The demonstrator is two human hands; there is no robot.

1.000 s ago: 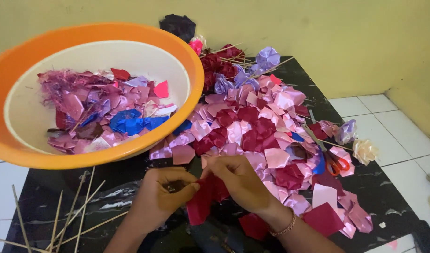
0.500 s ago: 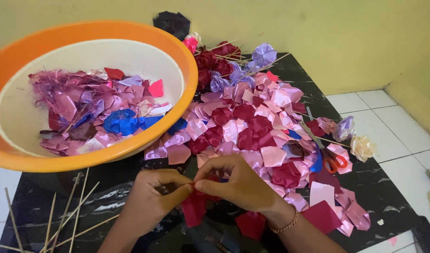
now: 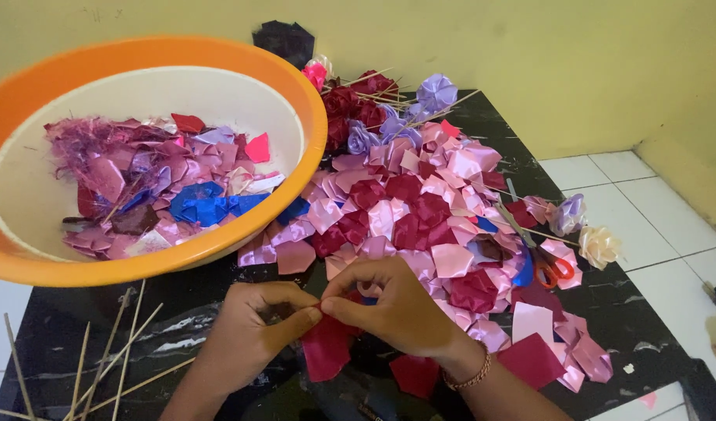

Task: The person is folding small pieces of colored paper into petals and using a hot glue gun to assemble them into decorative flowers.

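My left hand [image 3: 249,335] and my right hand [image 3: 397,304] meet at the fingertips over a black marble-patterned table [image 3: 178,327]. Together they pinch a dark red satin ribbon piece [image 3: 327,347], which hangs down below the fingers. Just beyond my hands lies a big heap of folded ribbon petals [image 3: 420,210] in pink, lilac and dark red. A gold bracelet [image 3: 471,378] circles my right wrist.
A large orange-rimmed bowl [image 3: 295,101] with ribbon scraps sits at the left. Thin wooden skewers [image 3: 116,355] lie at the lower left. Finished ribbon roses [image 3: 436,93] rest at the back, and a cream rose [image 3: 599,245] and red-handled scissors [image 3: 549,265] at the right. White floor tiles [image 3: 654,203] lie beyond.
My hands have drawn closer together, and the dark red ribbon piece now hangs pinched between both sets of fingertips. The view has shifted slightly.
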